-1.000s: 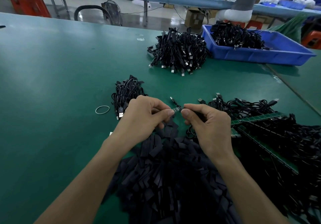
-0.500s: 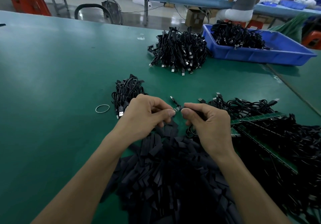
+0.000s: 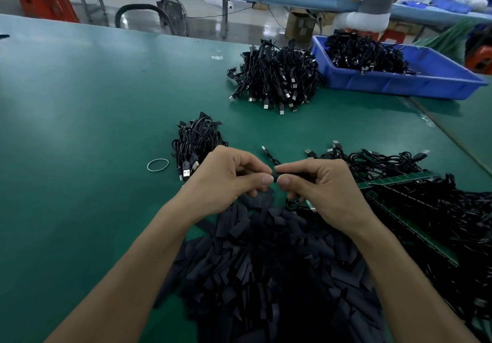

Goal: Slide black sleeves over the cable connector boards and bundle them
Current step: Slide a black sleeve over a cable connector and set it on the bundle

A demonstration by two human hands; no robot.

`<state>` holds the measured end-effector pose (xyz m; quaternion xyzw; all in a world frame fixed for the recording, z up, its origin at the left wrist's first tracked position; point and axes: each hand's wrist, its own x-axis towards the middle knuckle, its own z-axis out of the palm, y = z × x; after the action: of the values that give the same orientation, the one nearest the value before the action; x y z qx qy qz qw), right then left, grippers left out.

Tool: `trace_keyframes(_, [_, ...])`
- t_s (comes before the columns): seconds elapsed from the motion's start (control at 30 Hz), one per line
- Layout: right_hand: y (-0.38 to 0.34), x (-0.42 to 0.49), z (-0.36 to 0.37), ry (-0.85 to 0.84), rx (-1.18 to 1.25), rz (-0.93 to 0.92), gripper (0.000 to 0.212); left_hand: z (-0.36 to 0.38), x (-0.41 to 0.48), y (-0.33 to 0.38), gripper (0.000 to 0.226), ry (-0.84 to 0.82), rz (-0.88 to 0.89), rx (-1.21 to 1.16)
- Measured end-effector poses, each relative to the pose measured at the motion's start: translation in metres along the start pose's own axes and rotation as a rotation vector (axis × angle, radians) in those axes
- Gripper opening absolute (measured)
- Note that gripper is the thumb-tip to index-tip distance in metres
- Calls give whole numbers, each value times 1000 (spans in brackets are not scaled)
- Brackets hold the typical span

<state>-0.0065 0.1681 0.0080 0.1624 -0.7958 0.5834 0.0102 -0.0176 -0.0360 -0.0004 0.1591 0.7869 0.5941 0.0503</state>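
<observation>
Left hand and right hand pinch one black sleeve between curled fingers, just above sleeve pile (stock kept near), probably so sleeve stays aligned over connector board; board itself hidden.

A short black sleeve sat pinched between the left hand and right hand above the heap of flat loose sleeves, green connector boards and tangled black cables lying just right of that heap.
</observation>
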Motion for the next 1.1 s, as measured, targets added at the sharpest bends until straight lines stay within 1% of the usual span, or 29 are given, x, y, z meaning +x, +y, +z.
trace_keyframes(0.03, [0, 0, 0, 7, 4, -9, 18, 1, 0, 0, 7, -2, -9, -27])
trace_keyframes(0.07, [0, 0, 0, 22, 12, -21, 18, 1, 0, 0, 9, 4, -15, -51])
trace_keyframes(0.1, [0, 0, 1, 38, 15, -34, 17, 1, 1, 0, 16, 17, -14, -59])
trace_keyframes(0.17, [0, -2, 3, 69, -11, -64, 18, 1, 0, -1, 28, 54, -16, 4])
trace_keyframes(0.27, [3, -4, 4, 125, -71, -85, 12, 1, 1, -3, 31, 118, -57, 131])
trace_keyframes(0.47, [6, -5, 6, 212, -69, -87, 15, 2, 2, 1, 16, 96, -21, 123])
trace_keyframes(0.57, [4, -5, 6, 186, -50, -95, 12, 1, 1, 3, 15, 76, -30, 124])
trace_keyframes(0.7, [2, -4, 9, 138, -57, -117, 19, 1, -1, 3, 14, 59, -29, 118])
trace_keyframes(0.83, [5, -4, 11, 180, -58, -126, 15, 0, 0, 2, 10, 52, -46, 107])
trace_keyframes(0.9, [6, -5, 12, 202, -59, -128, 16, 0, 0, 1, 9, 78, -68, 114])
trace_keyframes(0.97, [7, -6, 13, 222, -58, -136, 14, 1, 0, 1, 13, 120, -70, 143])
trace_keyframes(1.1, [7, -5, 15, 223, -53, -148, 12, 1, -1, 2, 16, 118, -60, 146])
